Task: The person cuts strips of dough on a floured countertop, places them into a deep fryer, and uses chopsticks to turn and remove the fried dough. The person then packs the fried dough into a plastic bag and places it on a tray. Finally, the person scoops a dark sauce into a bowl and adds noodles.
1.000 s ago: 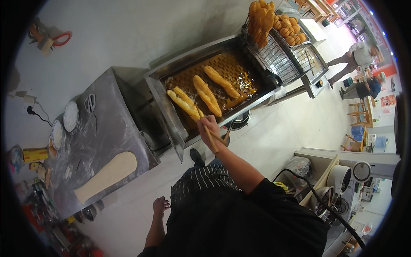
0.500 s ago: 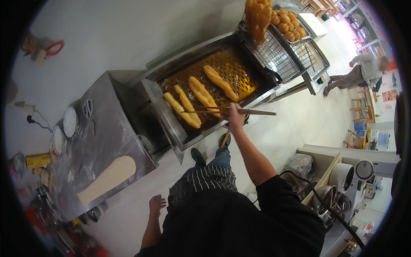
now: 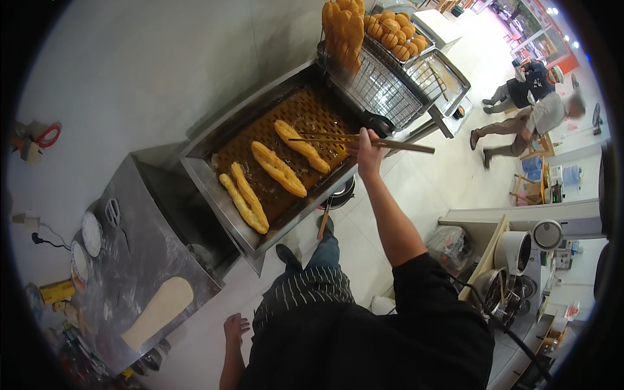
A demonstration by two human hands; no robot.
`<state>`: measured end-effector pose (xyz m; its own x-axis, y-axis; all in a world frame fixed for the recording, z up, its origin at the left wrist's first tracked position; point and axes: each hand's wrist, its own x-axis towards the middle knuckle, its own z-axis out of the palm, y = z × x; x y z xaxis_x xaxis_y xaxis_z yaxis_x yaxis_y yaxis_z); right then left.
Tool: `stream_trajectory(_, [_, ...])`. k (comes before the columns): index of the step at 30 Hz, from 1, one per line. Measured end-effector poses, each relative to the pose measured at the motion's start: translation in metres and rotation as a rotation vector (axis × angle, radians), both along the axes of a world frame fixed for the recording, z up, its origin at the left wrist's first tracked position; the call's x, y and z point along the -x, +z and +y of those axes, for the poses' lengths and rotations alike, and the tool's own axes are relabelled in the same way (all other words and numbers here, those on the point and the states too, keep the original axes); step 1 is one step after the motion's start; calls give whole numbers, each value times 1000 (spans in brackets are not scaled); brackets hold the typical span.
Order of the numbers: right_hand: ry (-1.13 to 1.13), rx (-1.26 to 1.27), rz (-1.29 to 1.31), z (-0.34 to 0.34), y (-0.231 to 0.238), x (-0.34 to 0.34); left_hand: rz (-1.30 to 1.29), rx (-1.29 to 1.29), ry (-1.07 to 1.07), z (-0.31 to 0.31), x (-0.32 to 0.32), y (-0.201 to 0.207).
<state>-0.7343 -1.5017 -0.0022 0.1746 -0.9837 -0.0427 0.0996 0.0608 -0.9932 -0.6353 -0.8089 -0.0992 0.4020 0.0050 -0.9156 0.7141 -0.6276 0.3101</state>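
My right hand (image 3: 368,156) is closed around a pair of long wooden chopsticks (image 3: 406,147). Their tips reach over the oil to the rightmost fried dough stick (image 3: 300,147); I cannot tell whether they touch it. Another golden dough stick (image 3: 278,169) floats in the middle of the fryer (image 3: 214,211). Farther left, a split pair of dough strands (image 3: 249,200) lies side by side, joined at the near end. My left hand (image 3: 236,327) hangs low beside my striped apron (image 3: 302,289), holding nothing, its fingers loosely bent and apart.
Right of the fryer, a wire rack (image 3: 383,81) holds fried dough sticks (image 3: 344,29) and round fried balls (image 3: 396,32). A floured metal table (image 3: 143,253) at left bears a flat dough strip (image 3: 159,312). Two people (image 3: 543,120) walk at far right. Pots (image 3: 513,252) stand at lower right.
The chopsticks have moved from the left strands to the rightmost dough stick. The view has shifted, so the fryer sits lower and farther left. A second person has come into sight.
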Motion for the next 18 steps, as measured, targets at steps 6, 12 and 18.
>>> stream_trajectory(6, [43, -192, -5, -82, -19, -40, -30, -26, 54, -16, 23, 15])
stream_trajectory(12, [75, -285, 116, -129, -48, -82, -27, -66, 132, -49, 67, 35])
stream_trajectory(18, [126, -130, 207, -149, -59, -92, 2, -5, 167, -115, 115, 46])
